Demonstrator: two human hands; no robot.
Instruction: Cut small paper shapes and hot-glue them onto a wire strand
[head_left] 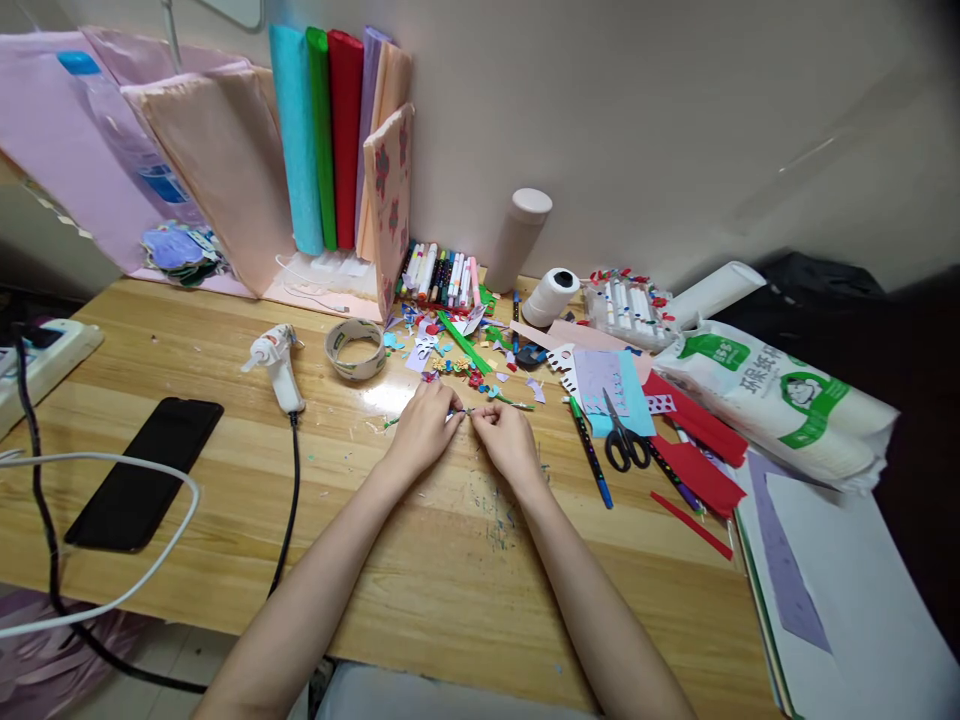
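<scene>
one black phone (146, 475) lies at lower left. at centre, the left hand (424, 425) and right hand (510, 440), two in all, are nearly closed, fingertips pinching one tiny green piece (469, 411) between them, likely because it is too small for a fuller grip. one scissors (626, 448) sits right, one glue gun (281, 378) left, both probably for easy reach. beyond: one tape roll (360, 372), uncounted scraps (421, 350), at least five paper rolls (345, 140) propped upright.

A craft corner, on a wooden desk (420, 560) against a wall: crepe paper rolls (346, 140) at upper left, glue gun (281, 370) at left, scissors (624, 440) and cut paper (701, 470) at right.
</scene>
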